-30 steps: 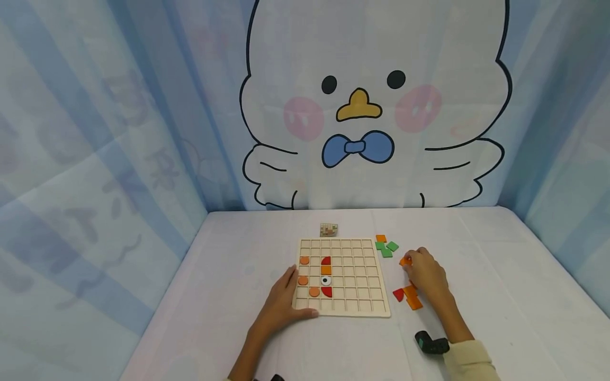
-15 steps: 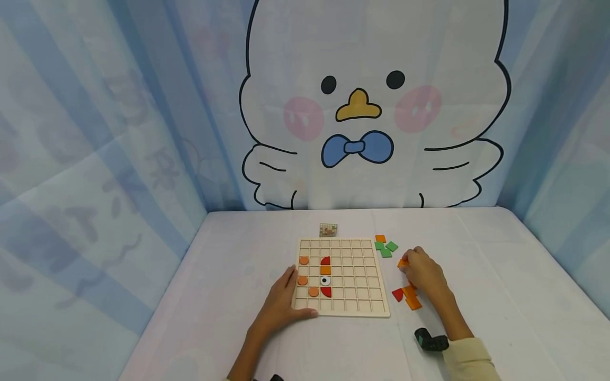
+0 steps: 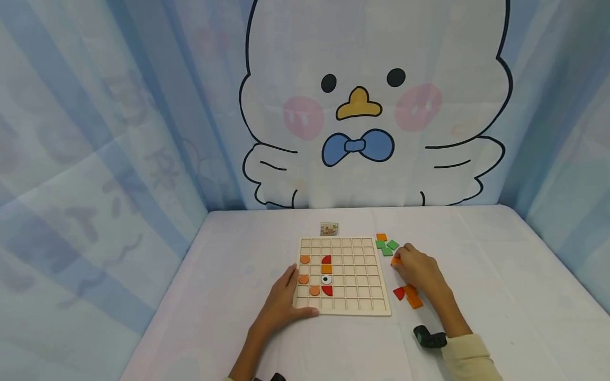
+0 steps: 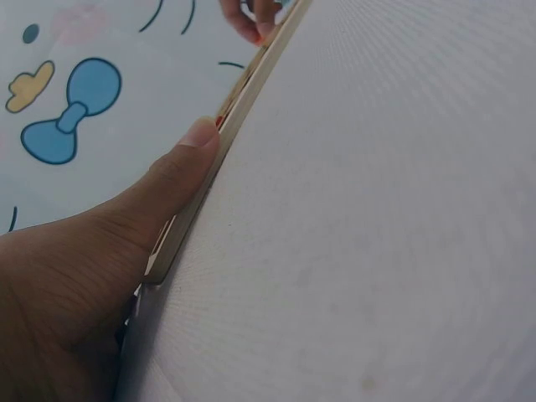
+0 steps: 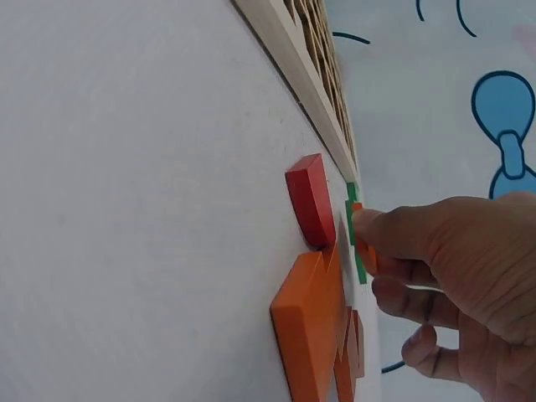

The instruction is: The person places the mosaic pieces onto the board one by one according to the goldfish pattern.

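Observation:
A pale wooden grid board [image 3: 357, 286] lies on the table. My left hand [image 3: 283, 301] grips its near left corner, fingers along the left side and thumb over the front edge. In the right wrist view, thumb and finger of my right hand [image 5: 461, 268] pinch an orange tile [image 5: 365, 247], just right of the board. On the board are several orange discs [image 3: 314, 290], red quarter-rounds [image 3: 326, 290], an orange square [image 3: 326, 269] and a white eye piece [image 3: 326, 279]. Below my right hand lie a red piece [image 5: 311, 201] and orange pieces [image 5: 306, 322].
Green tiles [image 3: 387, 252] and an orange tile [image 3: 382, 237] lie by the board's far right corner. A small patterned card [image 3: 329, 228] stands behind the board. A black device [image 3: 429, 337] is at my right wrist. A printed curtain [image 3: 357, 185] backs the table.
My right hand has shifted left toward the board with the orange tile between its fingers. The left hand stays on the board's corner, and the pieces on the board have not moved.

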`<state>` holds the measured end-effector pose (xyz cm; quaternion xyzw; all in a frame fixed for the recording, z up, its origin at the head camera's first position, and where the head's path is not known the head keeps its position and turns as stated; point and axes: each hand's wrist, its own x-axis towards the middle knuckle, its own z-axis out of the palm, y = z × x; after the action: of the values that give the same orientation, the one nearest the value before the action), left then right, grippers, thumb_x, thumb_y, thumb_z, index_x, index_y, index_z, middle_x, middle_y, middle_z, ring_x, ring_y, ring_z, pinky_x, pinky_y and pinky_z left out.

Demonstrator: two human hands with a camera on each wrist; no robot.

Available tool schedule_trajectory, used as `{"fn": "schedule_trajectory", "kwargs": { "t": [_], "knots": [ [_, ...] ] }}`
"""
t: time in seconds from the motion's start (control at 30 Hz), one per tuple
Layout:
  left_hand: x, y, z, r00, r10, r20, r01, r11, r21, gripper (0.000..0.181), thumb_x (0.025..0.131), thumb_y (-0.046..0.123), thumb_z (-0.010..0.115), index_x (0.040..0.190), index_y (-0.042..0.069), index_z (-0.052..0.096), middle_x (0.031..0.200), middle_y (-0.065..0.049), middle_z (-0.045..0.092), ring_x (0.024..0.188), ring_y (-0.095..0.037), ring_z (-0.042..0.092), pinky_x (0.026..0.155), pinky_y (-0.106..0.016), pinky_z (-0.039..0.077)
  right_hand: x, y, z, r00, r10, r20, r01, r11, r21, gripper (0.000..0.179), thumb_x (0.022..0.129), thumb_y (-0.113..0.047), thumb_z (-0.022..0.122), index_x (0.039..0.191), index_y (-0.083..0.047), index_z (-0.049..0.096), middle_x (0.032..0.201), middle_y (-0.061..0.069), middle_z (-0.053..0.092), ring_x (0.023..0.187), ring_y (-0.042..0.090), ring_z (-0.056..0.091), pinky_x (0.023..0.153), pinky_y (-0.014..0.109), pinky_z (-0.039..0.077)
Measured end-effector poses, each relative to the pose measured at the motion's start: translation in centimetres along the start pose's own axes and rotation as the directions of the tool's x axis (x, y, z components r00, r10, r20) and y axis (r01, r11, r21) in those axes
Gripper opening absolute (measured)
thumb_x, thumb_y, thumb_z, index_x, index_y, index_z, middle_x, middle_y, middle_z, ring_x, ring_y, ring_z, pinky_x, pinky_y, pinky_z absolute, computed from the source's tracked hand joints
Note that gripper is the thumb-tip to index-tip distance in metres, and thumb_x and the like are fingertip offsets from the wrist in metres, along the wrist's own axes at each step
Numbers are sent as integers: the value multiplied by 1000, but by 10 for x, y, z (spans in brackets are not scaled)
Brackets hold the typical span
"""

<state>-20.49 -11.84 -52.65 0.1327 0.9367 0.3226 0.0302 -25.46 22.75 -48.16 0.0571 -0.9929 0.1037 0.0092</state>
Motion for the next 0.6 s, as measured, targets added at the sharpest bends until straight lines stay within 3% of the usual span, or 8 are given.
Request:
{"fn": "schedule_trajectory", "kwargs": {
  "t": [0.23, 0.43, 0.6],
  "knots": [
    [0, 0, 0, 1000, 6, -2, -6, 1000, 4, 123, 67, 71, 75, 155, 5, 21, 163, -12, 17, 147, -34, 25, 116, -53, 30, 2, -11, 1, 984, -168, -54, 172, 981, 84, 34, 89, -24, 72, 112, 1, 65, 109, 13, 60, 77, 18, 55, 73, 35, 56],
    [1, 0, 0, 1000, 17, -9, -16, 1000, 2, 123, 67, 70, 76, 155, 5, 21, 163, -11, 18, 147, -34, 26, 116, -53, 31, 8, -26, 4, 969, -245, -39, 248, 957, 150, 29, 91, -23, 70, 110, -2, 64, 108, 9, 59, 71, 13, 49, 63, 26, 44],
    [2, -1, 1, 1000, 16, -10, -15, 1000, 5, 123, 66, 70, 76, 155, 5, 21, 163, -11, 18, 147, -33, 25, 116, -52, 31, 11, -40, 10, 952, -305, -38, 307, 939, 152, 27, 91, -23, 70, 109, -3, 65, 106, 6, 59, 77, 12, 53, 71, 31, 52]
  ]
}}
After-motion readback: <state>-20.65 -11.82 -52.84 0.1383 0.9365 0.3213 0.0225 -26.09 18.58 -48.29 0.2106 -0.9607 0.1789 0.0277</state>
